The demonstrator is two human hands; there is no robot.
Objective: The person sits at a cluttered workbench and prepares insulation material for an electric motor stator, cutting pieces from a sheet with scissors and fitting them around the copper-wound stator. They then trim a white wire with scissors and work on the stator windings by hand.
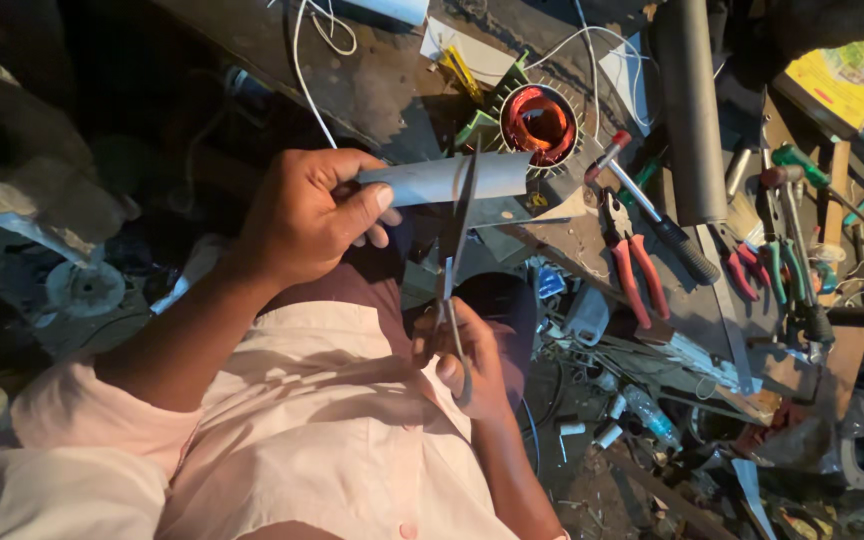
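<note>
Scissors [455,262] and grey tube [447,180] in gripping fingers over cluttered, dim workbench [402,90] of pliers [632,262].

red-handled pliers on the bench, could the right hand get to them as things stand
Probably not at once: the right hand is shut on the scissors. The red-handled pliers lie uncovered nearby.

Hidden ends, cut edges, dark corners

The left hand [307,215] covers one end of the grey rolled sheet [447,180]; the scissors [455,270] vanish at their handles inside the right hand [472,365]. The grey pipe [690,110] and yellow booklet [847,75] run off the top edge. The left side is too dark to read.
</note>
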